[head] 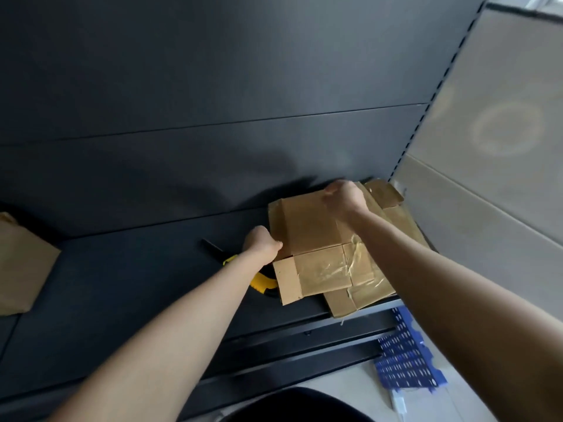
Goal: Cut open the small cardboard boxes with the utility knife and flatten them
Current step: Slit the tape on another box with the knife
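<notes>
The box [313,229] lies on the right part of the dark shelf [137,284]. It is cut open and nearly flat, with its flaps spread out. Clear tape [332,271] shines on the near flaps. The box rests on top of more flat cardboard [399,220], which sticks out at the far right and at the near edge of the shelf.

The left hand [263,245] is at the left side of the box. Its fingers are curled and it holds the edge of the box there. The right hand [344,197] is at the far edge of the box. It is curled too and it holds that edge.

The knife [260,280] lies on the shelf just left of the box. It is yellow and black. The left arm crosses over its middle, and its near end is hidden behind a flap of the box. It lies free of both hands.

A second box [21,263] sits at the left end of the shelf, well apart from the hands. Behind the shelf is a dark wall [213,86]. Down on the floor [344,388], at the right, lies a blue sheet [405,360] full of small holes
</notes>
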Available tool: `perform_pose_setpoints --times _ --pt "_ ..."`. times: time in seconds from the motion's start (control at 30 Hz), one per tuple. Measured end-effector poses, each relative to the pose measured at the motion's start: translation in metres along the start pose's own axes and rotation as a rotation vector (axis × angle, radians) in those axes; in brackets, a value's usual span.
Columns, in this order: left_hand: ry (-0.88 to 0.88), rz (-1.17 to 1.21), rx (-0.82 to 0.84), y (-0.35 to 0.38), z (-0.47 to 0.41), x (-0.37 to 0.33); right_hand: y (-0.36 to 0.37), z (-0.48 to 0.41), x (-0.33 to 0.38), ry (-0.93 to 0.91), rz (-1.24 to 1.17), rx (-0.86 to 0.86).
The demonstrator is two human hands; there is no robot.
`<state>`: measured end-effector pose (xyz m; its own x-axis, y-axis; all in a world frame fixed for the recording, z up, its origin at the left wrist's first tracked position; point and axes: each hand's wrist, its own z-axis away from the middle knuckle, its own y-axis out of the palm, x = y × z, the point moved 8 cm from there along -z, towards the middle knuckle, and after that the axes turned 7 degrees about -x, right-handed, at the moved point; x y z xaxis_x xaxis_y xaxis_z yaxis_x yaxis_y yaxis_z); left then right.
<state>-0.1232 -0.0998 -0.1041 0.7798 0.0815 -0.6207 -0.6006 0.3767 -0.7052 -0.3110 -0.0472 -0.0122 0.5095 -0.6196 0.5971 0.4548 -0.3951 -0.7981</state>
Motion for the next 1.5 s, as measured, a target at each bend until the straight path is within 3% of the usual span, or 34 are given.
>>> perform_pose_setpoints --times 0.2,0.37,0.5,0.67,0.83,1.0,1.27,1.5 --pt "0.141 -0.019 -0.179 -0.053 -0.004 -0.001 0.047 0.013 0.061 -0.271 -0.015 0.144" --pt "0.149 -0.040 -0.396 -0.135 0.015 0.044 0.094 0.052 0.137 -0.564 0.094 0.242" --pt "0.091 -0.185 -0.607 -0.209 0.038 0.102 0.127 0.110 0.201 -0.966 0.282 0.167" --pt "0.042 -0.402 -0.770 -0.286 0.062 0.166 0.157 0.175 0.258 -1.251 0.423 -0.015" --pt "0.023 -0.653 -0.761 -0.328 0.065 0.208 0.181 0.218 0.306 -1.325 0.519 -0.089" --pt "-0.036 -0.748 -0.677 -0.350 0.049 0.245 0.205 0.243 0.332 -1.319 0.562 -0.094" --pt "-0.077 -0.611 -0.606 -0.351 0.029 0.283 0.237 0.252 0.337 -1.283 0.586 -0.048" --pt "0.068 -0.481 -0.702 -0.340 0.036 0.257 0.234 0.242 0.322 -1.207 0.529 -0.014"
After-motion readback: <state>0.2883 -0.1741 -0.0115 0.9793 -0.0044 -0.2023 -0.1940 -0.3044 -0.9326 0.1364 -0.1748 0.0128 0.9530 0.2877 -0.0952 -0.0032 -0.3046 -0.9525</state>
